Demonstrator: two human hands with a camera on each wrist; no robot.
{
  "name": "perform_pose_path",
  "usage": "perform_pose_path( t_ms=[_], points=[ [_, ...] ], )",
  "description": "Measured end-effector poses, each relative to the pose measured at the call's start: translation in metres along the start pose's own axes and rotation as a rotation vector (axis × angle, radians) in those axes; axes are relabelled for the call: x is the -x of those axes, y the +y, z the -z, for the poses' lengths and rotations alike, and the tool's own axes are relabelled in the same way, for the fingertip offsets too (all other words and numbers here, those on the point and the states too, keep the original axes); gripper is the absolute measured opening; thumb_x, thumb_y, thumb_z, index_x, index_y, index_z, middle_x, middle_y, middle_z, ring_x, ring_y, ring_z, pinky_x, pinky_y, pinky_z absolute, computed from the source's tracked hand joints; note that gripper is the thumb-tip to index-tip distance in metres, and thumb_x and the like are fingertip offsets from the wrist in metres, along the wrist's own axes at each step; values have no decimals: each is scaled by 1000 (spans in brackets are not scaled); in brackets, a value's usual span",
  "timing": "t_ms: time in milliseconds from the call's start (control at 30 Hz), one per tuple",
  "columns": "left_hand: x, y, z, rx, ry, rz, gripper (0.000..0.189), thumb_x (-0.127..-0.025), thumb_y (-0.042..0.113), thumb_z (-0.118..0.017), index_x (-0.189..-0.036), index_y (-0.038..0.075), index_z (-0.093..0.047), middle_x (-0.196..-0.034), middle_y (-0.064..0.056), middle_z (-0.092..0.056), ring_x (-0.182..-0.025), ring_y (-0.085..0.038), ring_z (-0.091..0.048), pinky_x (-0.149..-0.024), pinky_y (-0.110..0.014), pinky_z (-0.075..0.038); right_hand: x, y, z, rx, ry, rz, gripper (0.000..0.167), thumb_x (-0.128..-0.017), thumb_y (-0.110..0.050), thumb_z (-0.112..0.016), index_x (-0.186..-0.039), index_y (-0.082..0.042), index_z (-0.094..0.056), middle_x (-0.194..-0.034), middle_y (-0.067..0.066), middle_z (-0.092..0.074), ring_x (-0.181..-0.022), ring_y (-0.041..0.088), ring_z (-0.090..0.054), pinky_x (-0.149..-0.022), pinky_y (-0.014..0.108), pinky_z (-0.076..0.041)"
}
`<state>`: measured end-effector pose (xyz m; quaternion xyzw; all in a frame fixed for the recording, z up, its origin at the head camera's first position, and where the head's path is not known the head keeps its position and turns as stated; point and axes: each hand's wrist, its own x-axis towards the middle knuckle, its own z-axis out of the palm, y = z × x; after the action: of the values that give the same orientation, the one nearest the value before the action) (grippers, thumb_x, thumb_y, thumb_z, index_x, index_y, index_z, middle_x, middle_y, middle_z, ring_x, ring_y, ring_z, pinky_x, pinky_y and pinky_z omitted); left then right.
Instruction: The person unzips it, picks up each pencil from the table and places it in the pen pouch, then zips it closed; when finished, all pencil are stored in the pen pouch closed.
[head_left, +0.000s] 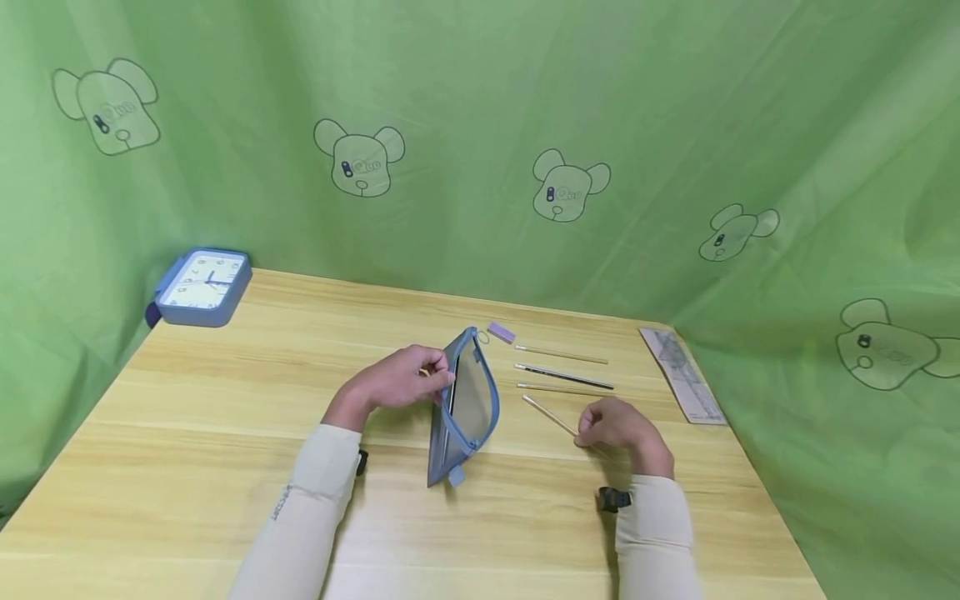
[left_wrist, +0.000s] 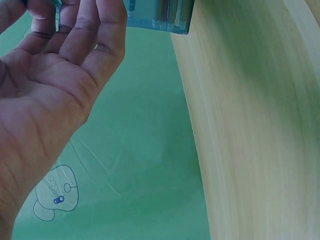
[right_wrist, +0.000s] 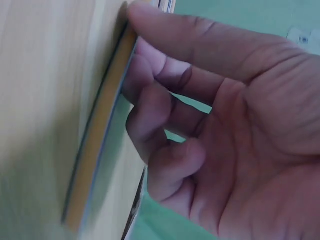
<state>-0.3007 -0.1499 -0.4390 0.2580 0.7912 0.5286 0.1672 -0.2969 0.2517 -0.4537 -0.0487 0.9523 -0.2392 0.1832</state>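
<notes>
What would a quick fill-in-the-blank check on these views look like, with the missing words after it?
The right hand pinches a ____.
In the head view, the clock is to the ____ of the blue pouch held by the left hand.
Besides the pinched one, ____ pencils lie loose on the table.

Missing words: pencil; left; three.

A square blue clock (head_left: 201, 283) with a white dial lies face up at the far left corner of the pale wood-grain table (head_left: 187, 467). Along the right edge, close to the far right corner, lies a flat, pale lilac pack of clear drafting rulers (head_left: 681, 377). A small purple block eraser (head_left: 501, 332) sits near the far edge. Glossy green sheeting (head_left: 465, 83) printed with outlined, round-eared animal heads (head_left: 363, 165) rises beyond the far, left and right edges.
</notes>
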Motion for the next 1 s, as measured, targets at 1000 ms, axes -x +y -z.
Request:
perform_pose_path(
  t_ms=[1000],
  points=[
    [0,0,2,-10,15,3,20,-111,16,-59,-94,6,-61,-93,-7,-65,-93,-26,-74,-80,-31,-56,11,-55,5,-151,49,101,13,-98,-10,-67,-103,2,-70,-95,7,-67,-89,18,-59,-77,30,-50]
  ],
)
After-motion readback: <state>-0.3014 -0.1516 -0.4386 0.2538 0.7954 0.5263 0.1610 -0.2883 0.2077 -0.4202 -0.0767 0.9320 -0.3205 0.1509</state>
